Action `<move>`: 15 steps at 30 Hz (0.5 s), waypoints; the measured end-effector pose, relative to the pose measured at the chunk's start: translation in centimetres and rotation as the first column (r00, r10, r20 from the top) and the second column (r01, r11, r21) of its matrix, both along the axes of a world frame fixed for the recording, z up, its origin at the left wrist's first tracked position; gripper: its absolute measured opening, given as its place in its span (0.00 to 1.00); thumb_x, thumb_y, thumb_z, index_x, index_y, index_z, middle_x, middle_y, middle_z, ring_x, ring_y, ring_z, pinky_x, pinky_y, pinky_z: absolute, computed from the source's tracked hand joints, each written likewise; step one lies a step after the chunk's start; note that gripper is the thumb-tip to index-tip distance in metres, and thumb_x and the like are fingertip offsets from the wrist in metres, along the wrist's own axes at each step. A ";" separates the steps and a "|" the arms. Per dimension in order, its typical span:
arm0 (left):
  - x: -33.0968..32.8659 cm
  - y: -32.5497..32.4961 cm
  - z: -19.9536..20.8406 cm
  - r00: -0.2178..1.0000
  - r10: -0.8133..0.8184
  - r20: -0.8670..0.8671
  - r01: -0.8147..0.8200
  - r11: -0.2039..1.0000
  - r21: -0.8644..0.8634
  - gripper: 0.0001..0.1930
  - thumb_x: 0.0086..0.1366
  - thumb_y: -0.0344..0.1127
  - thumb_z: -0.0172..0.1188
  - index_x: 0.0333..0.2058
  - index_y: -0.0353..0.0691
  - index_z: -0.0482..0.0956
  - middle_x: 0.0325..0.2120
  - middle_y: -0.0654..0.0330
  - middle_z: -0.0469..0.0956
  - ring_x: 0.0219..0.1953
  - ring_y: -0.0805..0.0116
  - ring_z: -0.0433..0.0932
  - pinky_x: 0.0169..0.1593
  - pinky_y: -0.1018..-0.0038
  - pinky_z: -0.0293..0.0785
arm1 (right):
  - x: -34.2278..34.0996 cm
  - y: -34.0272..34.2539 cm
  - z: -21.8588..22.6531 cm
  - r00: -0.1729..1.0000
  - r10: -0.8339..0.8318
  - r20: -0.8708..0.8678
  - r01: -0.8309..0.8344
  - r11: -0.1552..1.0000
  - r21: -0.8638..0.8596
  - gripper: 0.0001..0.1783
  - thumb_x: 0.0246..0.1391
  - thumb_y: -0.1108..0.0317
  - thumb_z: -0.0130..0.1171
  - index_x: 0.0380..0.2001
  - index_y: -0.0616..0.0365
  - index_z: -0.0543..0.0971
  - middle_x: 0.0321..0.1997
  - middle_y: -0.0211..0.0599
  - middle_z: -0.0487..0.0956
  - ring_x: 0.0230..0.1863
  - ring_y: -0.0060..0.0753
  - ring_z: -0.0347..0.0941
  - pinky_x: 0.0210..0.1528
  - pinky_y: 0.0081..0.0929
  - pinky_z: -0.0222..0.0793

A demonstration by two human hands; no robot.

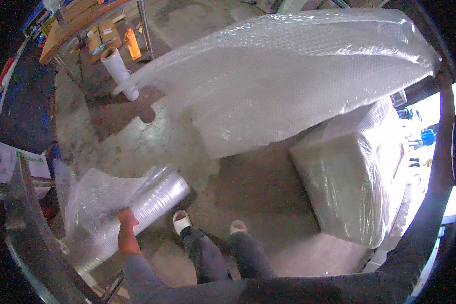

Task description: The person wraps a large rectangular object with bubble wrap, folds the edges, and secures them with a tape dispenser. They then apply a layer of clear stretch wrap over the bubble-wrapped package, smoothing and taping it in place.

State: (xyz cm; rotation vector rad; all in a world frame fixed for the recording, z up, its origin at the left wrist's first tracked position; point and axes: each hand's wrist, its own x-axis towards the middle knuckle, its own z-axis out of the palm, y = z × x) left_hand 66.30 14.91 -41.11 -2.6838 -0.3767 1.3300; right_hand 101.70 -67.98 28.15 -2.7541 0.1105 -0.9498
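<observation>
At the lower left, my left hand (127,217) is closed on loose film at a thick roll of clear bubble wrap (159,195) on the floor. My right arm stretches up along the right rim. In shadow at its end, my right hand (442,77) meets the gathered corner of a large bubble wrap sheet (268,76); its fingers show poorly but look closed on it. The sheet billows across the upper view, its far left end near a white upright roll (115,66). Below it, at right, stands a big boxy item (339,167) wrapped in clear film.
A wooden-topped table (76,28) with metal legs stands at the upper left, an orange bottle (132,44) and a cardboard box (105,36) near it. A metal frame (30,223) rises at the left. My feet in white footwear (181,222) stand on the concrete floor (162,142).
</observation>
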 end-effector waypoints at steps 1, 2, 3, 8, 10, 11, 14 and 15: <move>1.2 -0.6 3.0 0.997 0.076 -0.013 -0.076 0.996 0.042 0.64 0.40 0.65 0.74 0.70 0.42 0.50 0.69 0.46 0.52 0.71 0.45 0.50 0.70 0.50 0.52 | -0.7 -0.6 1.1 1.000 -0.007 -0.020 0.008 0.998 0.060 0.26 0.63 0.59 0.52 0.60 0.60 0.68 0.57 0.40 0.73 0.56 0.31 0.69 0.58 0.30 0.67; 2.1 -3.1 5.8 0.957 0.249 0.147 -0.211 0.950 -0.232 0.66 0.40 0.68 0.72 0.70 0.40 0.47 0.69 0.43 0.50 0.71 0.43 0.48 0.71 0.49 0.49 | -1.7 -1.3 2.1 0.999 -0.007 -0.033 0.011 0.991 0.132 0.26 0.64 0.58 0.51 0.61 0.60 0.67 0.58 0.40 0.72 0.56 0.31 0.69 0.58 0.29 0.67; 3.3 -5.9 8.9 0.881 0.445 0.160 -0.320 0.811 -0.490 0.68 0.41 0.72 0.70 0.71 0.38 0.44 0.69 0.41 0.48 0.72 0.42 0.45 0.71 0.49 0.46 | -3.0 -2.1 3.2 0.999 -0.001 -0.046 0.011 0.978 0.209 0.27 0.65 0.58 0.50 0.62 0.60 0.66 0.59 0.40 0.72 0.57 0.30 0.68 0.59 0.29 0.67; 9.8 -25.4 24.7 0.544 0.432 -0.719 -0.258 -0.730 -0.633 0.55 0.58 0.76 0.47 0.72 0.50 0.35 0.67 0.42 0.55 0.65 0.42 0.61 0.60 0.41 0.68 | -12.6 -3.3 5.7 0.982 0.139 -0.129 -0.030 0.783 0.621 0.28 0.69 0.55 0.46 0.66 0.59 0.63 0.63 0.39 0.69 0.60 0.28 0.66 0.61 0.27 0.65; 13.5 -32.4 30.9 0.414 0.342 -0.844 -0.250 -0.848 -0.467 0.55 0.58 0.78 0.44 0.72 0.53 0.33 0.71 0.44 0.41 0.68 0.38 0.55 0.58 0.32 0.63 | -17.4 -1.0 5.6 0.942 0.272 -0.197 -0.072 0.735 0.674 0.29 0.71 0.54 0.44 0.67 0.59 0.61 0.64 0.39 0.68 0.62 0.27 0.65 0.62 0.26 0.65; 15.7 -35.5 33.4 0.609 0.549 -0.572 -0.210 -0.584 -0.784 0.56 0.57 0.79 0.45 0.72 0.52 0.32 0.71 0.44 0.39 0.69 0.38 0.52 0.59 0.31 0.59 | -19.6 0.1 4.3 0.972 0.121 -0.201 0.146 0.359 0.922 0.31 0.69 0.53 0.48 0.68 0.60 0.60 0.55 0.39 0.73 0.53 0.29 0.69 0.56 0.28 0.69; 20.2 -42.4 40.1 0.478 0.533 -0.698 -0.399 -0.576 -0.713 0.59 0.55 0.77 0.52 0.72 0.54 0.27 0.72 0.45 0.37 0.70 0.40 0.49 0.62 0.30 0.51 | -26.8 5.2 2.3 0.814 0.021 -0.580 0.451 0.606 0.655 0.27 0.60 0.54 0.57 0.55 0.61 0.69 0.38 0.34 0.75 0.32 0.25 0.67 0.33 0.28 0.66; 21.6 -44.7 41.9 0.323 0.577 -0.750 -0.504 -0.566 -0.653 0.61 0.54 0.76 0.55 0.71 0.55 0.27 0.72 0.46 0.36 0.70 0.40 0.48 0.63 0.31 0.49 | -29.0 6.8 1.6 0.777 -0.026 -0.629 0.455 0.714 0.532 0.26 0.57 0.54 0.60 0.51 0.61 0.72 0.33 0.32 0.75 0.25 0.24 0.67 0.26 0.27 0.65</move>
